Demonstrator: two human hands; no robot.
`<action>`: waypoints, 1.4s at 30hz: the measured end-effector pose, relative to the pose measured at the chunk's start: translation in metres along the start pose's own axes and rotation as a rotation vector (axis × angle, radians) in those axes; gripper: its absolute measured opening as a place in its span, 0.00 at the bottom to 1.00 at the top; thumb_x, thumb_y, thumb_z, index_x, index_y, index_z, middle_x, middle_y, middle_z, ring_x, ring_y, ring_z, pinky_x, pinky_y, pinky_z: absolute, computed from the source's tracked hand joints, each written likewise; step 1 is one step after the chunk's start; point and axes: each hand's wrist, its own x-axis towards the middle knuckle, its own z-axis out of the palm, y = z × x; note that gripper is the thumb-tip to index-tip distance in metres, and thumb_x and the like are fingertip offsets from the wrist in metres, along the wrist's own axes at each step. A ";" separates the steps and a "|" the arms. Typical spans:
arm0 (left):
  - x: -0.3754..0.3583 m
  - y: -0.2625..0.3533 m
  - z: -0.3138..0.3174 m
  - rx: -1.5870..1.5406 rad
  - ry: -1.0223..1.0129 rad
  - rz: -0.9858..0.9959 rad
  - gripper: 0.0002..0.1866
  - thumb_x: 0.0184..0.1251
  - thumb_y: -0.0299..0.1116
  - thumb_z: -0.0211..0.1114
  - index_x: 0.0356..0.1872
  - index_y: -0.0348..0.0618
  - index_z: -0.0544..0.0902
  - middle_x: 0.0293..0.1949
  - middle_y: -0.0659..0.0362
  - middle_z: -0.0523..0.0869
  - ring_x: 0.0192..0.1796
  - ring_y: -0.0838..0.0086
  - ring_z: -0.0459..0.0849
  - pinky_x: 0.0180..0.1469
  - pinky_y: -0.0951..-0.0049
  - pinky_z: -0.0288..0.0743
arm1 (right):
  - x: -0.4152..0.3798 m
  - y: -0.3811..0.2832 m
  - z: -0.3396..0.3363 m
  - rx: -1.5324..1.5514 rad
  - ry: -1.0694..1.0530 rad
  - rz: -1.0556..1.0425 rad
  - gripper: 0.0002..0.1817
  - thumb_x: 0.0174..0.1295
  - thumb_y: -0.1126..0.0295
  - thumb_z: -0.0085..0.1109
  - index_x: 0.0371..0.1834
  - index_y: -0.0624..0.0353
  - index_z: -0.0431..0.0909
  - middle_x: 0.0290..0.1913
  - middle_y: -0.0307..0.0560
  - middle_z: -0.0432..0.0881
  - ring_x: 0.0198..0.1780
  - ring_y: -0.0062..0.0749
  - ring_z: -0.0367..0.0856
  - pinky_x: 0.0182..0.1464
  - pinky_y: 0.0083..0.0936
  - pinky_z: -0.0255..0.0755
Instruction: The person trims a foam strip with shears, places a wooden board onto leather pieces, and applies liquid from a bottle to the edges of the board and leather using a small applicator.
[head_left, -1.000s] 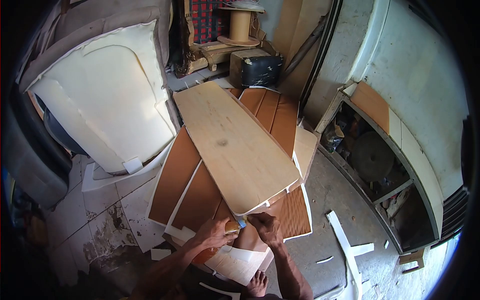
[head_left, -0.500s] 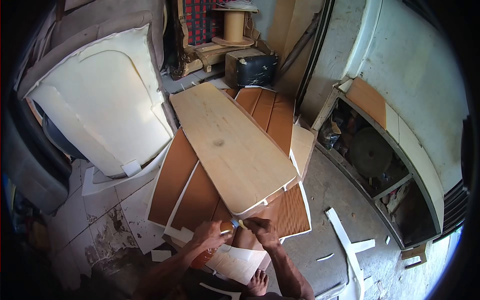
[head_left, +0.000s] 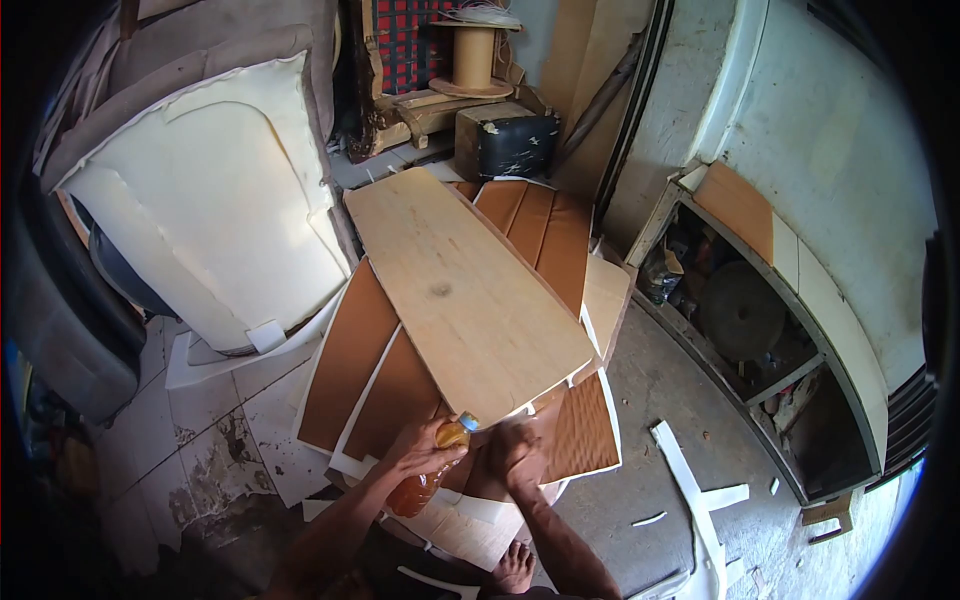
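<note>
My left hand (head_left: pixel 425 450) is wrapped round the neck of a clear plastic bottle (head_left: pixel 412 492) of amber-orange liquid, with blue at its top. The bottle leans up toward the near end of a wooden board (head_left: pixel 470 300). Just right of the bottle top, my right hand (head_left: pixel 520 452) is blurred, its fingers curled in; whatever they hold is hidden. Under the board lie brown padded panels (head_left: pixel 385 385) with white edges. A pale sheet (head_left: pixel 470 535) is below the hands.
A cream foam-covered seat piece (head_left: pixel 215 200) leans at the left. Behind stand a spool (head_left: pixel 472 60) and a black-sided block (head_left: pixel 515 140). An open cabinet (head_left: pixel 740 320) lines the right wall. White offcuts (head_left: pixel 700 500) lie on the floor, and a bare foot (head_left: pixel 515 568) is below.
My right hand has moved away from the bottle top, where it held something small and yellowish. The bottle is now more fully in view, its blue top raised beside the board.
</note>
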 end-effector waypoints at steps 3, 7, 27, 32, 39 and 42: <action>-0.004 0.023 -0.006 0.012 -0.004 -0.034 0.36 0.57 0.42 0.78 0.65 0.40 0.74 0.49 0.52 0.83 0.52 0.67 0.83 0.57 0.65 0.78 | 0.001 -0.056 -0.037 0.022 -0.031 -0.126 0.11 0.66 0.61 0.59 0.43 0.52 0.87 0.43 0.49 0.87 0.48 0.48 0.83 0.49 0.46 0.71; -0.006 0.030 -0.007 0.001 -0.014 -0.042 0.37 0.56 0.43 0.79 0.65 0.40 0.75 0.46 0.53 0.84 0.51 0.68 0.83 0.57 0.66 0.78 | 0.031 -0.098 -0.065 -0.449 -0.099 -0.119 0.11 0.65 0.62 0.59 0.46 0.50 0.86 0.43 0.49 0.86 0.50 0.46 0.83 0.48 0.45 0.72; -0.012 0.023 -0.004 -0.060 -0.020 -0.052 0.37 0.55 0.43 0.80 0.64 0.39 0.74 0.45 0.55 0.82 0.50 0.69 0.82 0.55 0.67 0.78 | 0.061 -0.077 -0.094 -0.536 -0.108 -0.222 0.11 0.64 0.62 0.60 0.40 0.53 0.87 0.36 0.49 0.84 0.42 0.50 0.82 0.44 0.49 0.72; -0.012 0.026 -0.006 0.040 -0.025 -0.066 0.38 0.55 0.47 0.79 0.64 0.41 0.75 0.47 0.53 0.84 0.47 0.66 0.85 0.52 0.66 0.80 | 0.057 -0.054 -0.080 -0.095 -0.125 -0.292 0.09 0.62 0.64 0.64 0.36 0.58 0.87 0.36 0.53 0.87 0.40 0.48 0.86 0.42 0.39 0.80; -0.017 0.023 -0.005 0.008 -0.019 -0.044 0.39 0.56 0.51 0.78 0.65 0.41 0.76 0.49 0.51 0.87 0.53 0.65 0.86 0.57 0.66 0.79 | 0.078 -0.057 -0.107 -0.238 0.039 -0.091 0.10 0.63 0.64 0.64 0.41 0.57 0.89 0.36 0.53 0.87 0.37 0.48 0.87 0.40 0.39 0.79; -0.017 0.021 -0.001 -0.048 -0.001 0.004 0.38 0.55 0.50 0.78 0.64 0.41 0.76 0.50 0.51 0.86 0.53 0.65 0.85 0.57 0.66 0.79 | 0.076 -0.053 -0.107 -0.316 -0.013 -0.186 0.09 0.63 0.64 0.64 0.41 0.53 0.89 0.36 0.52 0.87 0.38 0.49 0.86 0.40 0.40 0.79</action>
